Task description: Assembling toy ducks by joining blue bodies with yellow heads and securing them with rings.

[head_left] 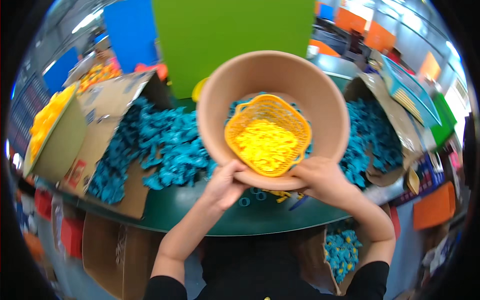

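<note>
A large tan plastic basin [332, 107] is tilted toward me over the green table. My left hand [226, 184] is closed on its near left rim. At the near right rim my right hand [320, 179] is closed too, its fingers beside the handle of a yellow mesh basket [302, 131]. That basket sits inside the basin and holds many small yellow pieces [267, 142]. Blue pieces show around the basket at the basin's bottom. My right fingertips are partly hidden, so I cannot tell whether they also touch the basket.
Piles of blue pieces [175, 135] spill from cardboard boxes [107, 107] on both sides of the green table [180, 210]. A tub of yellow pieces [65, 132] stands far left. A light-blue basket [410, 92] rests at right. Beneath the table's edge, an open box holds blue-and-yellow pieces [342, 252].
</note>
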### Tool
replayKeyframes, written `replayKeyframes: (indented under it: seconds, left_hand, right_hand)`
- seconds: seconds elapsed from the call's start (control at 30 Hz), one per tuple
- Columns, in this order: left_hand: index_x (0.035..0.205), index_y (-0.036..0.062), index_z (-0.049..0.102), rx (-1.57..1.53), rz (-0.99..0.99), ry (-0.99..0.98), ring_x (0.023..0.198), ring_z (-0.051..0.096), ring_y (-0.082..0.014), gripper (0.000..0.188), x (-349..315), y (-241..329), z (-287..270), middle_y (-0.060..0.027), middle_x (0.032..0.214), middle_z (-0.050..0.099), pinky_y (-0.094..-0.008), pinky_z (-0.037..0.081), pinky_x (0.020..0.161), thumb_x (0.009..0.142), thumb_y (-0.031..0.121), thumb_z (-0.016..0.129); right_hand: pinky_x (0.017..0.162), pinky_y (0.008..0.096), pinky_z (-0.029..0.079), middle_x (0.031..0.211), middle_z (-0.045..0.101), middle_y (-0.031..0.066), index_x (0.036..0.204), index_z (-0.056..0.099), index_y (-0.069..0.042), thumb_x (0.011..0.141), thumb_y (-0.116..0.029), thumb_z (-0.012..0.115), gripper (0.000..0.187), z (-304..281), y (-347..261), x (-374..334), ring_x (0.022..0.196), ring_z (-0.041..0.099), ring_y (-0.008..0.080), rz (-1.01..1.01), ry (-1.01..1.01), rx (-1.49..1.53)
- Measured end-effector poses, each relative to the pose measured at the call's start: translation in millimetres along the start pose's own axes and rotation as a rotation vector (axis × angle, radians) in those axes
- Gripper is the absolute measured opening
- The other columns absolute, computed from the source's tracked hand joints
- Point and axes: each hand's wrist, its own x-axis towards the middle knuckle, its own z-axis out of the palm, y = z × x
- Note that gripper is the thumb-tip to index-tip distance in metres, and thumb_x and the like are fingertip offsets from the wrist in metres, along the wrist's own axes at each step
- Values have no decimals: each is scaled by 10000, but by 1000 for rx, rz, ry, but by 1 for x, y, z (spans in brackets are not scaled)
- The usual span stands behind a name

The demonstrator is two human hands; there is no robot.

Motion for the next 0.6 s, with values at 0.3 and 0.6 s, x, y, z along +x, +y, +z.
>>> replayKeyframes:
  seconds: [0.3,0.6]
  left_hand:
    - [1315,31,420,50,-62,-86,1052,623,-288,485,13,-17,-11,-109,1188,560,-482,562,880,844,-2,526]
    - [1161,-1,521,96,293,21,907,622,-239,348,87,-9,-51,-96,1016,595,-397,549,830,832,71,610]
  right_hand:
    - [782,367,507,965,644,138,1255,529,13,915,-91,564,358,6,104,37,881,632,221,729,86,441]
    - [354,210,372,634,589,-24,981,627,-70,980,-316,557,256,-55,146,28,421,498,67,642,365,610]
